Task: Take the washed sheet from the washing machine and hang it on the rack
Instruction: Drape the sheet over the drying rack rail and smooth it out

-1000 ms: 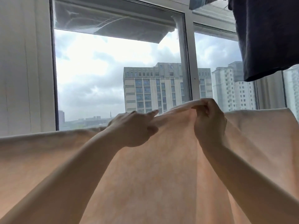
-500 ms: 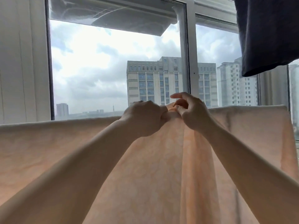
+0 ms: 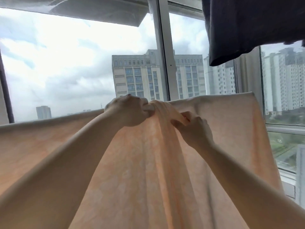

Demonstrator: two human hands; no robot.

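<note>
A pale orange sheet (image 3: 140,162) hangs spread across the lower half of the view, its top edge running level in front of the window. The rack bar under that edge is hidden by the cloth. My left hand (image 3: 127,111) grips a bunched fold of the sheet at its top edge, near the middle. Just right of it and a little lower, my right hand (image 3: 194,129) pinches another fold of the same sheet. Both arms reach forward from the bottom of the view.
A dark navy cloth (image 3: 250,27) hangs from above at the upper right, close over the sheet's right end. Behind stands a large window with a white frame post (image 3: 163,52). Tall buildings show outside.
My right hand has dropped from the sheet's top edge to a fold lower down. My left hand has closed tighter on the bunched cloth at the top. The view has shifted left.
</note>
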